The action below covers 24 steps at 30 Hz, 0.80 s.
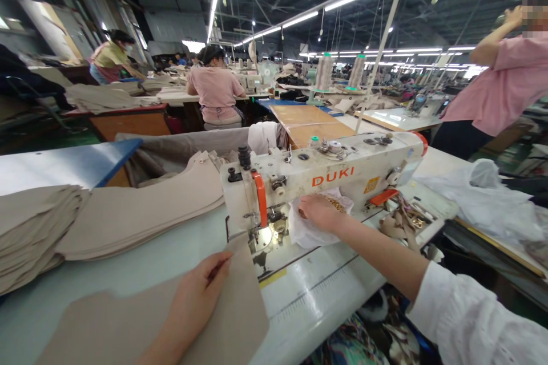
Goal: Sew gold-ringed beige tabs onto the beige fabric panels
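Note:
My left hand (199, 291) pinches the edge of a beige fabric panel (240, 308) lying on the table, its corner just left of the needle area. Under the arm of the white sewing machine (291, 174), marked DUKI, rests an open white plastic bag (306, 234) with small gold-coloured metal pieces (336, 203) in it. My right hand (321, 214) reaches into that bag with curled fingers; the fingertips are hidden, and I cannot make out what they grip. The machine's needle and presser foot stand to the left of the bag, apart from both hands.
Stacked beige fabric panels (149, 217) lie on the left. Fabric scraps and metal bits fill a small tray (422, 231) at the machine's right end. Farther right is a clear plastic bag (492, 199). Co-workers occupy stations beyond; one person in pink (505, 80) stands at right.

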Tool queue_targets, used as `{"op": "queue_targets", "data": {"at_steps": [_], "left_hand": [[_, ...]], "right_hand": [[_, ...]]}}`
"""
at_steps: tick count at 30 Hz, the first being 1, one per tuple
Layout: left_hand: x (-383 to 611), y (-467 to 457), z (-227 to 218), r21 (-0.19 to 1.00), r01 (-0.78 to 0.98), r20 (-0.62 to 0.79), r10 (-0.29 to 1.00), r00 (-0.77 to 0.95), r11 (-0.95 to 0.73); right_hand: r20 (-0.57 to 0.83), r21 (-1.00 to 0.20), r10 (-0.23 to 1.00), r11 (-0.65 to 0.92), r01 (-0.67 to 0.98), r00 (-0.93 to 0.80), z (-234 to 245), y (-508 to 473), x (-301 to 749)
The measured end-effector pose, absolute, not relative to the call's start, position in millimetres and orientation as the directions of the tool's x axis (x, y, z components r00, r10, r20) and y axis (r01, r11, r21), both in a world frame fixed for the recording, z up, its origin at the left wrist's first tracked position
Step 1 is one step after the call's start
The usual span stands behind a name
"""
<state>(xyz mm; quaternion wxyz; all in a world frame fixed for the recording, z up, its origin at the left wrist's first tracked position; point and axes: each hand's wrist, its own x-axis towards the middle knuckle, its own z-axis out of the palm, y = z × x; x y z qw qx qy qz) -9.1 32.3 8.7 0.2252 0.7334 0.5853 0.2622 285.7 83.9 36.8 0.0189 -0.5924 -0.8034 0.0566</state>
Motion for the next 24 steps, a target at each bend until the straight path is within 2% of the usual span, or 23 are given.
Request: {"op": "queue_targets", "data": {"at_steps": [4, 8, 11, 14, 17, 20, 22, 24], "left_hand": [[-9.6, 33.8, 6.5, 0.637, 0.738, 0.131, 0.975, 0.179, -0.221], [-9.3, 33.8, 6.5, 0.636, 0.741, 0.130, 0.976, 0.173, -0.216], [-9.6, 33.8, 6.3, 0.642, 0.731, 0.140, 0.973, 0.184, -0.231], [-10.6, 35.0, 4.9, 0.645, 0.722, 0.156, 0.968, 0.194, -0.249], [-12.0, 35.9, 2.9, 0.646, 0.714, 0.171, 0.963, 0.209, -0.270], [-12.7, 34.7, 1.2, 0.659, 0.695, 0.184, 0.957, 0.223, -0.289], [-12.4, 32.6, 0.7, 0.673, 0.676, 0.193, 0.954, 0.230, -0.300], [-11.8, 30.2, 1.0, 0.686, 0.660, 0.201, 0.951, 0.235, -0.308]], "right_hand": [[0.015, -0.268, 0.971, 0.233, 0.935, -0.238, 31.0, 83.9, 291.6], [0.111, -0.482, 0.987, 0.152, 0.863, -0.113, 23.0, 80.9, 296.1], [0.143, -0.660, 0.990, 0.109, 0.743, -0.019, 18.1, 73.9, 297.9], [0.151, -0.803, 0.989, 0.121, 0.583, 0.003, 15.9, 61.3, 298.5], [0.169, -0.882, 0.986, 0.152, 0.446, -0.003, 16.1, 44.8, 295.2], [0.130, -0.964, 0.992, 0.125, 0.237, 0.005, 17.7, 27.7, 285.8], [0.083, -0.992, 0.997, 0.083, 0.094, 0.003, 19.6, 17.5, 277.2], [0.068, -0.997, 0.998, 0.068, 0.042, -0.014, 22.4, 9.1, 268.9]]}}
